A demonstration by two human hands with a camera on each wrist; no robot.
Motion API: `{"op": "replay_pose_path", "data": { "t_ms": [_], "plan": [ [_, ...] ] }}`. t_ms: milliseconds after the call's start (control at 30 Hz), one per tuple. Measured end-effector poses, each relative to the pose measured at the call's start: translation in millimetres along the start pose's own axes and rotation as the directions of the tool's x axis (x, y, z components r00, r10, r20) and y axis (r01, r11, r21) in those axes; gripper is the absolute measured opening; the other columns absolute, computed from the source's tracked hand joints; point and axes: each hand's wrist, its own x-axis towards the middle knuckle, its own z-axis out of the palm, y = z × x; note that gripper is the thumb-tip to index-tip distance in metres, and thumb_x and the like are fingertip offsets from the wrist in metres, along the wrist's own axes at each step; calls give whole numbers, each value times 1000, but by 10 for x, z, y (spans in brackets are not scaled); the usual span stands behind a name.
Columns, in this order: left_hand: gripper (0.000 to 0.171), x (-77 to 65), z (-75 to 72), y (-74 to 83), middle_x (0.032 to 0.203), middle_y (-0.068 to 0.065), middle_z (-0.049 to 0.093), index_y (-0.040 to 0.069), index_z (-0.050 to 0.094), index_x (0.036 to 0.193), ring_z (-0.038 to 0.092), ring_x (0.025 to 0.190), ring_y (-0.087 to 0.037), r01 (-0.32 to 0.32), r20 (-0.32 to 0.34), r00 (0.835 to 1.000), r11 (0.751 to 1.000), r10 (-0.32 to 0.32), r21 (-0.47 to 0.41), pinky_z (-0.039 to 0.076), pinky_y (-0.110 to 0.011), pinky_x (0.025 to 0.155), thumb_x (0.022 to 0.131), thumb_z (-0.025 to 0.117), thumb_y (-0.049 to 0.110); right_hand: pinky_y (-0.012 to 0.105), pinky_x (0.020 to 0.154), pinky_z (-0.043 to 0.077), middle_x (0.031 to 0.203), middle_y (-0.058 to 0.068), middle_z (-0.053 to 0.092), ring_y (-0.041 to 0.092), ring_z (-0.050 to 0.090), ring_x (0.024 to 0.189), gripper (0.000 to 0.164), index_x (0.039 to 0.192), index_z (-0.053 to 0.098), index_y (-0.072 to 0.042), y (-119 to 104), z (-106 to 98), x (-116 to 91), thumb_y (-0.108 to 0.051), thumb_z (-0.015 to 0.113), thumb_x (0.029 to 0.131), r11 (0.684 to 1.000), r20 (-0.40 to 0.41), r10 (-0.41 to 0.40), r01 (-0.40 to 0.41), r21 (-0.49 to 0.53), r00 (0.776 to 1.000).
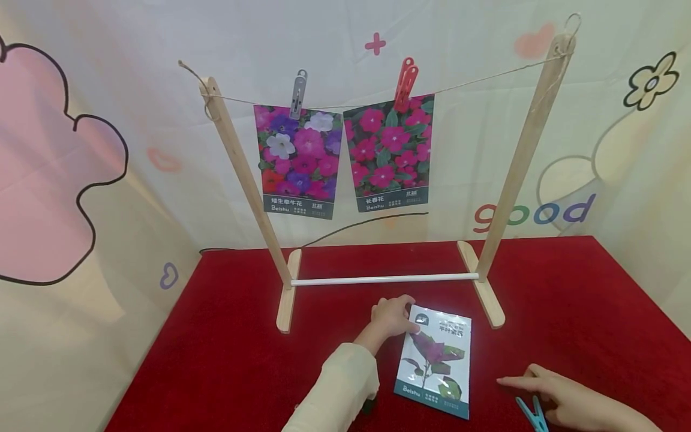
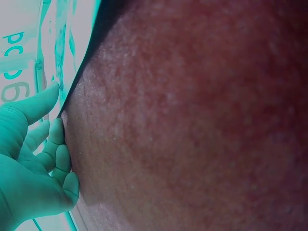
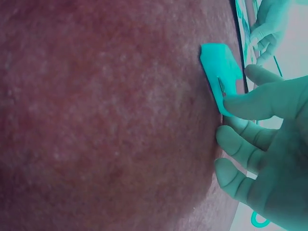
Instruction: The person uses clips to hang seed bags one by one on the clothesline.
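White and glossy, the packet is over the red surface, in front of the wooden stand. Your left hand pinches its left corner on the stand's side, thumb on the printed face. In front and right of the stand, your right hand holds a blue clip between thumb and fingers, index finger extended. From the stand's string hang two flower cards, under a grey clip and a red clip.

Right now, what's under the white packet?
Red cloth shows around the white packet, so more probably runs underneath. It covers that spot, so I can't see whether anything's hidden there.
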Motion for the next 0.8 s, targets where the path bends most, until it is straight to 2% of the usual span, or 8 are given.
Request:
{"op": "replay_pose_path", "data": {
  "t_ms": [133, 300, 367, 467, 600, 800],
  "plan": [
    [53, -9, 5, -1, 76, 6, 55, 23, 54, 116, 42, 82, -10, -3, -4, 1000, 1000, 3, 3, 37, -30, 74, 67, 74, 28, 18, 56, 46, 87, -6, 45, 5, 43, 77, 55, 124, 50, -18, 27, 22, 26, -17, 68, 73, 998, 7, -68, 68, -8, 998],
    [52, -18, 10, 8, 78, 6, 55, 23, 54, 114, 42, 83, -10, 2, -9, 1000, 1000, -2, -1, 37, -29, 73, 67, 75, 28, 16, 55, 45, 84, -9, 45, 0, 40, 74, 52, 120, 55, -19, 70, 37, 67, -12, 69, 71, 982, 10, -147, 148, -117, 989],
    [52, -17, 16, 4, 79, 6, 56, 24, 54, 114, 42, 83, -10, 1, -11, 1000, 1000, -1, 1, 37, -29, 73, 67, 75, 28, 15, 55, 44, 83, -11, 46, -2, 39, 73, 50, 118, 56, -19, 76, 36, 74, -14, 69, 71, 978, 7, -142, 141, -156, 990],
    [51, -19, 21, -4, 81, 6, 57, 24, 54, 114, 43, 84, -10, -2, -17, 1000, 1000, 2, -2, 37, -29, 73, 67, 75, 27, 16, 56, 44, 85, -11, 47, -2, 40, 74, 48, 117, 57, -19, 75, 29, 71, -20, 70, 71, 986, -5, -83, 81, -147, 997],
    [49, -20, 28, -17, 82, 6, 58, 24, 54, 113, 42, 84, -10, -13, -30, 999, 1000, 13, -10, 37, -29, 74, 68, 74, 25, 17, 57, 46, 87, -9, 50, 0, 44, 75, 47, 116, 57, -16, 70, 16, 65, -23, 70, 71, 995, -19, -37, 36, -93, 999],
    [44, -29, 26, -19, 81, 7, 57, 24, 55, 109, 42, 82, -9, -26, -49, 998, 999, 25, -29, 36, -29, 74, 69, 73, 22, 19, 58, 48, 89, -7, 52, 2, 45, 75, 41, 111, 60, -12, 91, -18, 77, -19, 69, 72, 999, -19, -30, 29, -26, 999]
  ]
}}
